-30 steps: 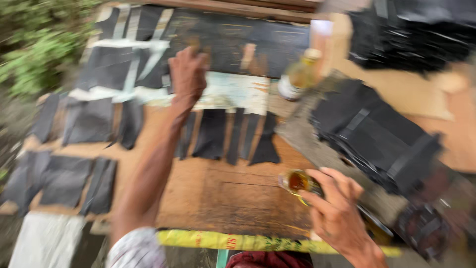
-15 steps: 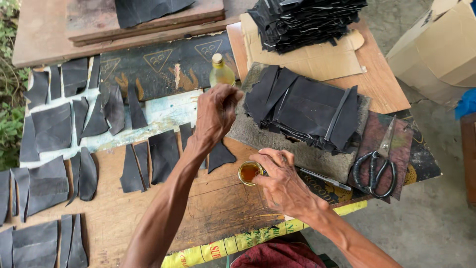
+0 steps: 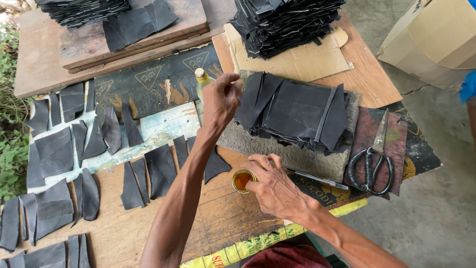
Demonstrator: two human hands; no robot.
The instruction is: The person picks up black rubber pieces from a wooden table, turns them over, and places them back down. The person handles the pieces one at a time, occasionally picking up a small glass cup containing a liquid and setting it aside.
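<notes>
My left hand reaches across the wooden bench, its fingers closed on the left corner of a pile of black cut pieces that rests on a grey stone slab. A small yellow-capped bottle stands just left of that hand. My right hand grips a small round tin of amber liquid near the bench's front. Several black pieces lie spread on the wood beside the tin.
Black scissors lie on a dark mat at the right, and a thin pen-like stick lies by my right hand. A taller stack of black pieces sits on cardboard behind. A cardboard box stands at the far right, plants at the left.
My left hand has moved right, from the pieces laid out on the bench to the pile on the slab. My right hand has stayed on the tin. The view has swung right.
</notes>
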